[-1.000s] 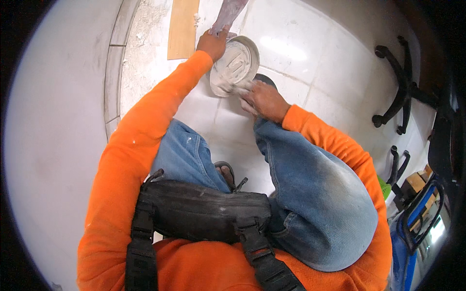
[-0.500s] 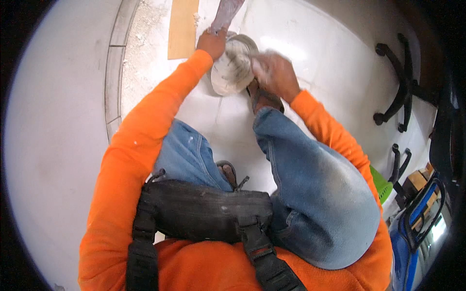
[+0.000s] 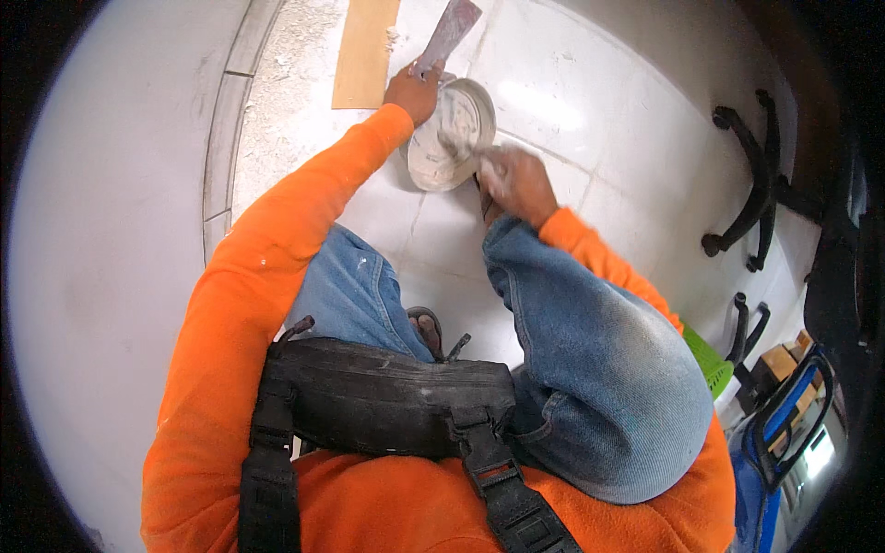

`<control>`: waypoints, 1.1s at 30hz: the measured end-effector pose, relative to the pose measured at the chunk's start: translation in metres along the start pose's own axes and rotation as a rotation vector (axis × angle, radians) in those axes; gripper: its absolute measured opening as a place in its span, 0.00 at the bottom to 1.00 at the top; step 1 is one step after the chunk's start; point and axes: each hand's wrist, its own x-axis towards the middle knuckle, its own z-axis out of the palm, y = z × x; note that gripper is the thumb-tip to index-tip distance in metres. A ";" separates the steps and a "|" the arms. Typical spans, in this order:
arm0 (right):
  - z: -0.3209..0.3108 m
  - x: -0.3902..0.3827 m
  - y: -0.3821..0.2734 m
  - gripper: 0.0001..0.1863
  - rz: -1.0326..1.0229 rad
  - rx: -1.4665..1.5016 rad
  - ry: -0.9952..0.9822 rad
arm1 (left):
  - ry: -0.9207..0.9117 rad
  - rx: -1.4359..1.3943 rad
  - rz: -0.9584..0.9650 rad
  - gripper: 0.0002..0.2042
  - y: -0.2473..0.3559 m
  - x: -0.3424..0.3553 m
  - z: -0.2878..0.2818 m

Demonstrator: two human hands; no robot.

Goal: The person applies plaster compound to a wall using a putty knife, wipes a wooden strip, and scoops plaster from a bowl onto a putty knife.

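My left hand (image 3: 413, 94) is closed around a putty knife (image 3: 450, 35), its wide, stained blade pointing away from me. The same hand rests at the left rim of a round, whitish tub (image 3: 438, 175), which is tilted and smeared inside with pale paste. My right hand (image 3: 521, 184) is at the tub's right rim with its fingers closed. A blurred, thin shape runs from those fingers into the tub; I cannot make out what it is.
A wooden board (image 3: 362, 60) lies on the tiled floor beyond my left hand, beside pale crumbs (image 3: 293, 69) along the wall. Black chair legs (image 3: 761, 184) stand at the right. A green basket (image 3: 708, 362) and a blue-framed item (image 3: 770, 452) are beside my right knee.
My right hand has moved down and toward me along the tub's rim. The tub's inside shows more plainly. My left hand keeps its hold on the putty knife, shifted slightly right in view.
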 end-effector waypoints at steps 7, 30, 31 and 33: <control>-0.002 0.001 0.003 0.17 -0.061 0.188 0.399 | -0.129 -0.060 0.106 0.25 -0.006 0.003 -0.002; -0.095 -0.015 -0.010 0.26 -0.015 1.339 -0.106 | -0.236 -1.060 -0.055 0.10 0.022 0.031 -0.095; -0.102 -0.010 -0.020 0.24 -0.093 1.282 -0.053 | -0.256 -1.068 -0.050 0.10 0.029 0.026 -0.101; -0.110 0.003 -0.038 0.20 -0.173 0.912 0.128 | -0.331 -1.146 -0.244 0.09 0.039 0.008 -0.111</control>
